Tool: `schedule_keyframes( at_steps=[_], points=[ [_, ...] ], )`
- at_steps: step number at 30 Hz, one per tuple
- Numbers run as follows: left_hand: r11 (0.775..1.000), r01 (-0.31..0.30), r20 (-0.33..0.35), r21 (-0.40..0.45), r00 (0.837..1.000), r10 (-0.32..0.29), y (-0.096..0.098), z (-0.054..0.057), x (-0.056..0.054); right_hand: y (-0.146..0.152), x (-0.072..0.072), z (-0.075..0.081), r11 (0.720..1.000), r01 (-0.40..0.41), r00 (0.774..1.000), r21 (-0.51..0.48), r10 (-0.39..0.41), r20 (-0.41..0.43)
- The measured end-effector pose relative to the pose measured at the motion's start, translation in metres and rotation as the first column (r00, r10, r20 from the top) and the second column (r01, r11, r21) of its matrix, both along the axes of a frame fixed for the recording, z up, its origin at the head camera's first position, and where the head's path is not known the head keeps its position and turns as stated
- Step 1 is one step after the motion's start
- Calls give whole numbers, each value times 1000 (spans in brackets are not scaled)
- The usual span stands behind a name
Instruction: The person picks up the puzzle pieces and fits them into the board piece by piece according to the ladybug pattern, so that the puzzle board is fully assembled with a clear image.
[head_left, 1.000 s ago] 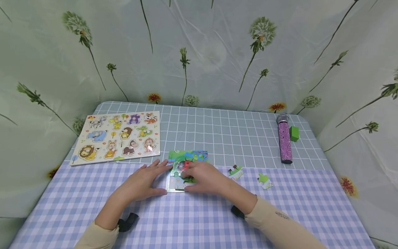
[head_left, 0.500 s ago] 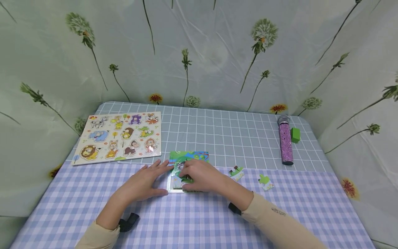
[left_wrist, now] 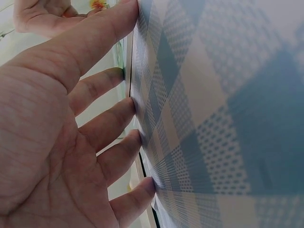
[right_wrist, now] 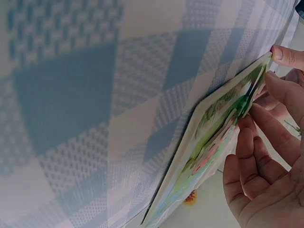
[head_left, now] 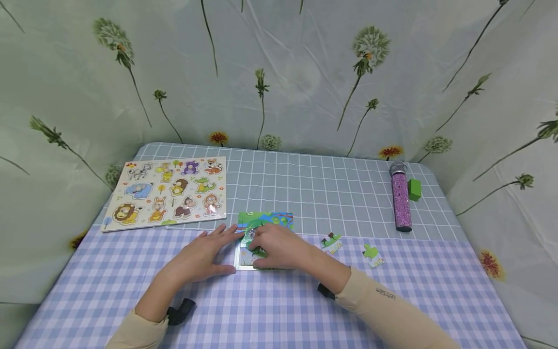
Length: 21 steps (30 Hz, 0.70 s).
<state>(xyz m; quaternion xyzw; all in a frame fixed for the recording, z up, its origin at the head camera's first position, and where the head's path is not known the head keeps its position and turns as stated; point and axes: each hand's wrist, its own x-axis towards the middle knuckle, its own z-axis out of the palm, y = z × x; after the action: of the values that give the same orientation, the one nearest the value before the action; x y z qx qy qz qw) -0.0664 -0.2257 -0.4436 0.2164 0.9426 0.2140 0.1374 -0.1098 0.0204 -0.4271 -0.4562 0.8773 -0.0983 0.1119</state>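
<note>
A small jigsaw puzzle (head_left: pixel 281 219) with a pale frame lies flat on the checked cloth in front of me. My left hand (head_left: pixel 198 257) rests at its left side, fingers spread and fairly straight; the index fingertip and thumb touch the edge. Over the puzzle's middle and right part, my right hand (head_left: pixel 281 247) is bent down and hides much of the picture. In the right wrist view, its thumb and fingers pinch a green puzzle piece (right_wrist: pixel 252 96), tilted up from the board. Two loose puzzle pieces, one with brown shapes (head_left: pixel 332 243) and one mostly green (head_left: pixel 372 255), lie to the right.
Back left lies a large animal peg-style board (head_left: pixel 170 194). A glittery purple microphone (head_left: pixel 400 201) stands out at the back right, with a green block (head_left: pixel 414 189) beside it. Behind the table hangs a curtain (head_left: pixel 305 97) printed with dandelions.
My right hand has shifted slightly left over the puzzle, covering the red part of the picture. The left hand stays in place, and the loose pieces have not moved.
</note>
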Motion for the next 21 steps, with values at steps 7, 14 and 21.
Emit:
schedule_keyframes(
  at_steps=[7, 14, 21],
  points=[
    [1000, 5, -5, 8, 1000, -5, 1, 0, 0, -3, 1, 1, 1000, -1, 1000, 8, 0, 12],
    [1000, 3, -2, 0, 1000, -3, 1, 0, 0, -3, 0, 0, 1000, -5, 1000, -5, 5, 9],
    [1000, 3, -5, -10, 1000, -3, 0, 0, -1, -4, -1, -2, 1000, -6, 1000, -2, 6, -9]
  ],
)
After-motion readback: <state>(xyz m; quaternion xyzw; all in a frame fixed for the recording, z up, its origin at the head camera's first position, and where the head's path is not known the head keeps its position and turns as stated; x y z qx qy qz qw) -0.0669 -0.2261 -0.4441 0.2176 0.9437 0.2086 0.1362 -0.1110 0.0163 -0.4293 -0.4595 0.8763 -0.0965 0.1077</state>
